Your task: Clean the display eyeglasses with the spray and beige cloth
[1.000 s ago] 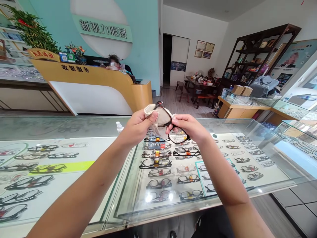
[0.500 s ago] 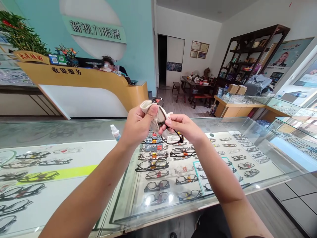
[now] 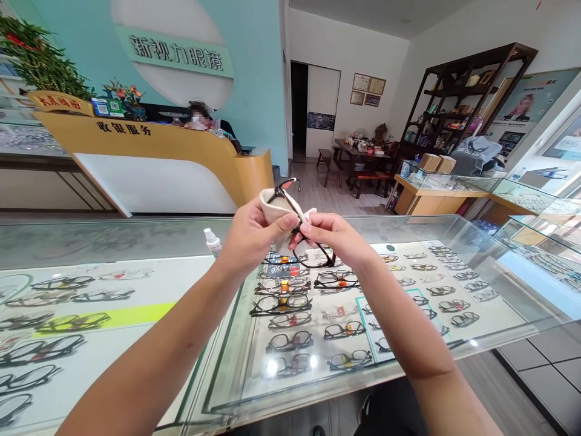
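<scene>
Item: black-framed glasses (image 3: 313,254), held up between our two hands above the glass display counter (image 3: 136,242). Since a second ago our left hand (image 3: 254,233) has slid the beige cloth (image 3: 275,206) further along the upper lens, so one temple tip now shows clear above the cloth; the wiping looks mid-course. Left fingers pressed together, thumb (image 3: 284,223) pinching cloth against the lens. Right hand (image 3: 338,236): thumb and forefinger closed on the frame near the bridge, as far as we can tell, the other fingers curled. Nearby: small spray bottle (image 3: 212,241) on the counter, rows of display frames (image 3: 290,315) beneath the glass.
</scene>
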`<act>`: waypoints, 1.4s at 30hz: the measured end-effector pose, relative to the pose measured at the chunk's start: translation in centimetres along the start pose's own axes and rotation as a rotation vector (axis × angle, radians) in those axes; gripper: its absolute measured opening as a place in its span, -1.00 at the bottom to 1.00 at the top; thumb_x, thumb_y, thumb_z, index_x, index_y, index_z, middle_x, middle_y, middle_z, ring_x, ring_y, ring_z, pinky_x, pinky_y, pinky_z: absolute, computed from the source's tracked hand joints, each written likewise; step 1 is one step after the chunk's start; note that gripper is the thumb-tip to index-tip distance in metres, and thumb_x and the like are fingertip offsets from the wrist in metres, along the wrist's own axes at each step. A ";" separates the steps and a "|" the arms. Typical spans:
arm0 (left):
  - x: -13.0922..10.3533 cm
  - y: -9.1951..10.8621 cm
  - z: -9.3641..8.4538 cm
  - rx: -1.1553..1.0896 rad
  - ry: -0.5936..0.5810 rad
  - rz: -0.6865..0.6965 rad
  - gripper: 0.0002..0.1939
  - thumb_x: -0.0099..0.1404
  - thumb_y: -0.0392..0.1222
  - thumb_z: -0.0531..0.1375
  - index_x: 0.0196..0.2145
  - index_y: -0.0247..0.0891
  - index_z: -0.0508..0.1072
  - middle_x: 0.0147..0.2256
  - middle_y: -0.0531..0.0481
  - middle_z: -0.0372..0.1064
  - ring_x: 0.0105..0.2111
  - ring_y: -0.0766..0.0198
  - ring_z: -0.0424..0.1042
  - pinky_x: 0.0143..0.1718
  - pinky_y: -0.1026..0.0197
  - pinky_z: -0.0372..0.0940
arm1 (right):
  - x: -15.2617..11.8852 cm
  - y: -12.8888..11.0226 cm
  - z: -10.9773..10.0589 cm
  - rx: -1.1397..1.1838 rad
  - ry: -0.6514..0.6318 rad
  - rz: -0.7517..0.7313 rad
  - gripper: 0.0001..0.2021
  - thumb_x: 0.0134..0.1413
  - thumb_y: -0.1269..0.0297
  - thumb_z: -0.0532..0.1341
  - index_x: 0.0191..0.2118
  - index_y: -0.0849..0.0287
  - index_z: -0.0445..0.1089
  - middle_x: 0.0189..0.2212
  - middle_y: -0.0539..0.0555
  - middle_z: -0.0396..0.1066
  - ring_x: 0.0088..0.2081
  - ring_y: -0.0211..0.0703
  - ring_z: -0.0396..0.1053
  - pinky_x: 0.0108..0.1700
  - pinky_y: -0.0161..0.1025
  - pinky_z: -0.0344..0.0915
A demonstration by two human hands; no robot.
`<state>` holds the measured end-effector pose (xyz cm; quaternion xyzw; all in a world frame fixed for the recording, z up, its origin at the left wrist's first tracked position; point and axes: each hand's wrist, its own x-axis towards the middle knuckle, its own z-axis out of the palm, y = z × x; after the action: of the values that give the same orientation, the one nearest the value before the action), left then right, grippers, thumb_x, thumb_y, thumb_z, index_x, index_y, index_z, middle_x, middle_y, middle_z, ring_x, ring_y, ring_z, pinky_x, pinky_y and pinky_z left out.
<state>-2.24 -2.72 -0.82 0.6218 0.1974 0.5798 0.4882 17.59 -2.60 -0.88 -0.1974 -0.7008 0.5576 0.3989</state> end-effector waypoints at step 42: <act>-0.1 1.0 -0.1 -0.005 0.073 -0.069 -0.44 0.31 0.33 0.46 -0.28 -0.30 0.56 -0.44 -0.03 0.57 -0.55 0.26 0.52 -0.50 0.24 0.47 | -0.5 -1.0 1.0 0.057 -0.003 -0.021 -0.62 0.41 -0.09 0.35 -0.27 0.13 0.61 -0.29 0.02 0.62 -0.36 -0.27 0.27 -0.21 -0.25 0.25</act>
<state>-2.68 -3.28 -0.02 0.5916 0.2352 0.5854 0.5020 17.31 -3.93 -0.17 -0.1776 -0.6871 0.5734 0.4093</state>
